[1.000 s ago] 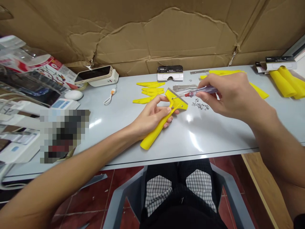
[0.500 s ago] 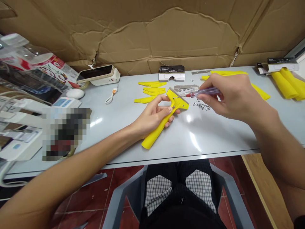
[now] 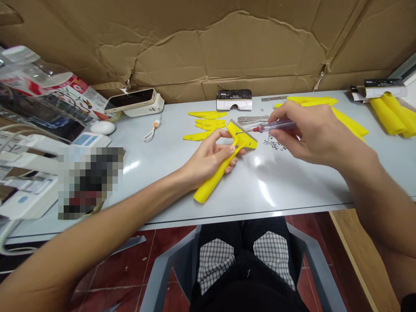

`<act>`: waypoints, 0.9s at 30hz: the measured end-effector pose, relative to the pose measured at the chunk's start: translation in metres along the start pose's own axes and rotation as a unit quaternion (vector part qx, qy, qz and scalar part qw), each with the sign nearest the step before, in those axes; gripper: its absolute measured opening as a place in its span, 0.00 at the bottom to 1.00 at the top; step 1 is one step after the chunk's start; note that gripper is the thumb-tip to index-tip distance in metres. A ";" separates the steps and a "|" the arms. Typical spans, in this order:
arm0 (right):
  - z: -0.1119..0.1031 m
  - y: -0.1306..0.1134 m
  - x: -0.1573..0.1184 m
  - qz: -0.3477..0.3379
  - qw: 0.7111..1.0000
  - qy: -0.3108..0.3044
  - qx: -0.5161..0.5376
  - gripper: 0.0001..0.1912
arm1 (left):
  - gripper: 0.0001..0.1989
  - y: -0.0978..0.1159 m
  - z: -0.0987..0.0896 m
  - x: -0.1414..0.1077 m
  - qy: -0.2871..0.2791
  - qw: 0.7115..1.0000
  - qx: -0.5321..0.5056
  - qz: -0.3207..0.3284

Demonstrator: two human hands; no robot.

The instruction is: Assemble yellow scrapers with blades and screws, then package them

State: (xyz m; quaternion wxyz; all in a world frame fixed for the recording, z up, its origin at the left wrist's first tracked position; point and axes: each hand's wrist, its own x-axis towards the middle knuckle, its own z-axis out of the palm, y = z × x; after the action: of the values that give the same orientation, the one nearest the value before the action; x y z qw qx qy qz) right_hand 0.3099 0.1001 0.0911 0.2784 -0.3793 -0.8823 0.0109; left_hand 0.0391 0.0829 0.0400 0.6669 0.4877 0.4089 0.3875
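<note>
My left hand is wrapped round a yellow scraper, its wide head tilted up to the right with a metal blade along the edge. My right hand grips a screwdriver with a clear handle and red collar. The screwdriver's shaft points left, and its tip is at the upper-left screw of the scraper head. Small screws and nuts lie in a loose heap beside the right hand. Behind the scraper are metal blades and several flat yellow plastic pieces.
A small black-and-white box stands at the back. More yellow handles lie at the right. On the left are a phone on a white stand, a white mouse, a cable, bottles and power strips. Cardboard walls the back.
My right hand's fingers have shifted slightly on the screwdriver, which has turned a little. My left hand and the scraper stay in place.
</note>
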 end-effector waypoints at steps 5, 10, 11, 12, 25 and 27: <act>0.001 0.005 0.002 0.006 0.998 0.013 -0.065 0.17 | 0.13 0.000 0.000 -0.001 -0.014 1.000 0.007 0.002; -0.002 0.000 0.002 0.010 1.000 -0.013 -0.025 0.13 | 0.12 0.000 0.000 -0.001 -0.008 1.000 0.004 0.003; -0.003 -0.002 0.002 0.009 1.000 -0.012 -0.011 0.14 | 0.12 0.000 0.000 -0.001 -0.009 1.000 0.005 0.002; -0.003 -0.003 0.001 0.006 1.000 -0.010 -0.001 0.14 | 0.12 0.000 0.000 0.000 -0.009 1.000 0.004 0.002; 0.000 0.001 0.001 0.005 1.000 0.002 -0.020 0.12 | 0.13 0.001 0.000 0.000 -0.008 1.000 0.010 0.000; -0.001 -0.001 0.001 0.004 1.000 -0.007 -0.015 0.11 | 0.13 0.000 0.000 0.000 -0.010 1.000 0.010 0.002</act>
State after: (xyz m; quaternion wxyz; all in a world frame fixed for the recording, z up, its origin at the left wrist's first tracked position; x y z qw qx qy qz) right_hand 0.3092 0.0996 0.0928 0.2664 -0.3869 -0.8828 0.0018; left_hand 0.0391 0.0826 0.0405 0.6654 0.4985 0.4052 0.3801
